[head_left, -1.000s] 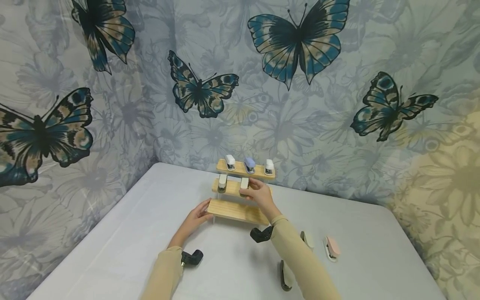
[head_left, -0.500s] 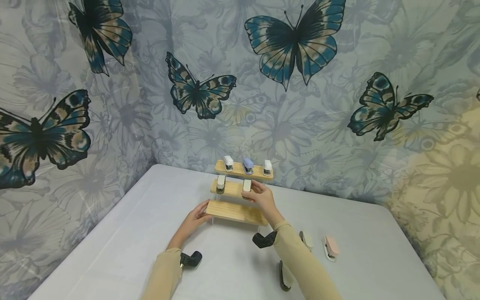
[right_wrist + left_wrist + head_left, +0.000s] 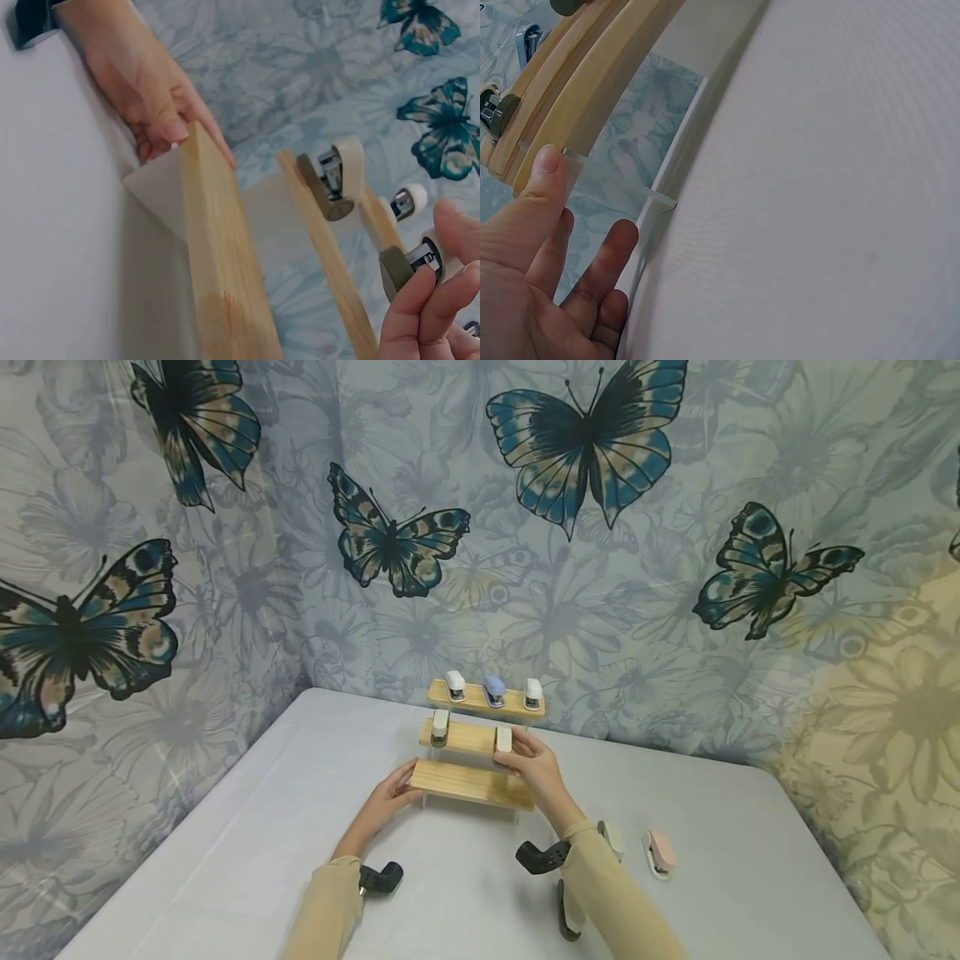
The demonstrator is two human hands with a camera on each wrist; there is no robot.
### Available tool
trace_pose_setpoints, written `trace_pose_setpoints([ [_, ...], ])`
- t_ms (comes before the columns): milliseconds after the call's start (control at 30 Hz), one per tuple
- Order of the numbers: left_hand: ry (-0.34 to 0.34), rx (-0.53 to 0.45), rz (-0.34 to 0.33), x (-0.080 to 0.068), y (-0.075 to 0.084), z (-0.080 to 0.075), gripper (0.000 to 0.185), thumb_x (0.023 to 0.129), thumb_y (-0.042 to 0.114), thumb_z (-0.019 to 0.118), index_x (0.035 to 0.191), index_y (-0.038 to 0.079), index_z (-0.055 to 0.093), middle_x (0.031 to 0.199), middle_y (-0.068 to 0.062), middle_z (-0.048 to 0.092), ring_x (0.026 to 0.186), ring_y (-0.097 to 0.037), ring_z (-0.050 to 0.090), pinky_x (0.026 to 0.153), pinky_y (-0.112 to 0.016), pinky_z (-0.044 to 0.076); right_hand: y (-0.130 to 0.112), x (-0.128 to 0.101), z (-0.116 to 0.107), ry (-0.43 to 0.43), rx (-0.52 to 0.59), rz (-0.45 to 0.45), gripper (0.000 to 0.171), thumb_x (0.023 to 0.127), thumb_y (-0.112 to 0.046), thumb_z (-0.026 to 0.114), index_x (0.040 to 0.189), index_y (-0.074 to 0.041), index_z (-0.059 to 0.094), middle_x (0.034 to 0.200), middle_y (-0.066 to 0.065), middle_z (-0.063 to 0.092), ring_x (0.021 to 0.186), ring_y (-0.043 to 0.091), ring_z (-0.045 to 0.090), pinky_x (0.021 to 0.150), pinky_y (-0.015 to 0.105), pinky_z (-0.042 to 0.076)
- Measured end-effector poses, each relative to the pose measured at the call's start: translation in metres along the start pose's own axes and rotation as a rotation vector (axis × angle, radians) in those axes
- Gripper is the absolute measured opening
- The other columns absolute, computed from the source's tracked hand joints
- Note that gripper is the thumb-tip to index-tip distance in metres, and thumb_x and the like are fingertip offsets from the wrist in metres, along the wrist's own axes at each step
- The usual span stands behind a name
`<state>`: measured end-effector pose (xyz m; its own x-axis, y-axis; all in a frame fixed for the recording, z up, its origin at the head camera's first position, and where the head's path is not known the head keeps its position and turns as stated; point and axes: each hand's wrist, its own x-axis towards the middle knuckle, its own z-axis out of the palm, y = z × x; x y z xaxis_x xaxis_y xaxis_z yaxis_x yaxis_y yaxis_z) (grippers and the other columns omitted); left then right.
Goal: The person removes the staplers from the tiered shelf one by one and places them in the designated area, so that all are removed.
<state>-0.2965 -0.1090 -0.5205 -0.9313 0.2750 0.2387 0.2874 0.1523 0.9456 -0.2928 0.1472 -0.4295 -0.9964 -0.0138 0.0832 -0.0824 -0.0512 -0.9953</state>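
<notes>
A three-tier wooden stand [image 3: 465, 782] sits mid-table. My right hand [image 3: 536, 768] pinches a small beige stapler [image 3: 503, 740] at the right part of the middle shelf [image 3: 465, 737]; the right wrist view shows the stapler [image 3: 416, 262] between my fingertips [image 3: 431, 296], just off the shelf edge. Another beige stapler [image 3: 440, 727] stands at that shelf's left end. My left hand [image 3: 393, 792] rests against the left end of the bottom shelf, its thumb [image 3: 549, 161] on the clear side panel [image 3: 611, 180] and its fingers straight. Three small staplers [image 3: 492, 690] line the top shelf.
Loose staplers lie on the white table to the right: a pale one [image 3: 614, 837], a pink one [image 3: 662, 852] and a dark one [image 3: 567, 912] near my right forearm. A butterfly-print cloth [image 3: 585, 452] hangs close behind the stand and along the left side.
My right hand has carried the beige stapler from the middle of the middle shelf rightward and a little toward me. The left hand has stayed at the bottom shelf's end.
</notes>
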Motion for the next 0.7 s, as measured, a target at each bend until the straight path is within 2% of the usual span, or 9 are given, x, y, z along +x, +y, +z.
trace_pose_setpoints([
  [133,0.003,-0.014,-0.001,0.000,-0.001,0.000,0.059,0.070,0.028,0.057,0.122,0.019,0.030,0.122,0.001,0.030,0.087,-0.014,0.047,0.072,-0.025,0.040,0.051,0.024,-0.022,0.042,-0.031,-0.027,0.062,0.056,-0.027,0.069,0.112,-0.023,0.043,0.110,-0.006,0.043,0.096,0.009,0.042,0.063,0.033,0.043],
  [233,-0.001,-0.015,0.013,0.001,-0.001,0.000,0.059,0.071,0.027,0.057,0.122,0.018,0.029,0.123,0.000,0.029,0.088,-0.015,0.047,0.073,-0.026,0.039,0.081,0.036,-0.042,0.030,-0.006,-0.054,0.057,0.059,-0.025,0.068,0.111,-0.027,0.043,0.109,-0.006,0.045,0.092,0.011,0.046,0.062,0.035,0.043],
  [333,-0.004,-0.014,0.009,0.000,-0.001,0.000,0.059,0.071,0.028,0.057,0.122,0.018,0.029,0.123,-0.001,0.029,0.089,-0.015,0.046,0.074,-0.026,0.039,0.081,0.025,-0.055,0.003,0.033,-0.042,0.058,0.061,-0.022,0.067,0.113,-0.027,0.041,0.111,-0.005,0.043,0.088,0.017,0.048,0.060,0.034,0.043],
  [500,0.003,-0.010,-0.012,0.000,-0.002,0.001,0.059,0.070,0.030,0.057,0.122,0.020,0.030,0.123,0.000,0.029,0.089,-0.014,0.046,0.073,-0.026,0.039,0.079,-0.001,-0.072,0.025,0.035,-0.036,0.060,0.060,-0.016,0.068,0.113,-0.024,0.042,0.112,-0.003,0.042,0.072,0.027,0.049,0.048,0.032,0.043],
  [600,0.012,-0.004,-0.012,0.000,-0.004,0.001,0.059,0.070,0.030,0.057,0.121,0.021,0.030,0.123,-0.001,0.029,0.088,-0.015,0.046,0.073,-0.026,0.039,0.074,-0.020,-0.081,-0.004,0.040,-0.044,0.060,0.062,-0.014,0.066,0.115,-0.022,0.040,0.115,-0.001,0.039,0.073,0.025,0.049,0.050,0.031,0.043],
  [667,0.012,-0.007,-0.011,0.001,-0.004,0.001,0.059,0.070,0.030,0.057,0.121,0.021,0.031,0.123,0.000,0.030,0.088,-0.015,0.047,0.073,-0.026,0.039,0.070,-0.033,-0.089,-0.079,0.090,-0.073,0.058,0.066,-0.009,0.063,0.118,-0.018,0.038,0.117,0.004,0.037,0.072,0.020,0.050,0.050,0.028,0.043],
  [700,0.010,-0.013,-0.011,0.001,-0.004,0.000,0.059,0.070,0.030,0.057,0.121,0.021,0.030,0.123,0.000,0.029,0.088,-0.015,0.047,0.073,-0.026,0.039,0.060,-0.044,-0.089,-0.097,0.092,-0.074,0.059,0.067,-0.008,0.062,0.119,-0.015,0.036,0.118,0.007,0.035,0.070,0.018,0.050,0.050,0.026,0.043],
])
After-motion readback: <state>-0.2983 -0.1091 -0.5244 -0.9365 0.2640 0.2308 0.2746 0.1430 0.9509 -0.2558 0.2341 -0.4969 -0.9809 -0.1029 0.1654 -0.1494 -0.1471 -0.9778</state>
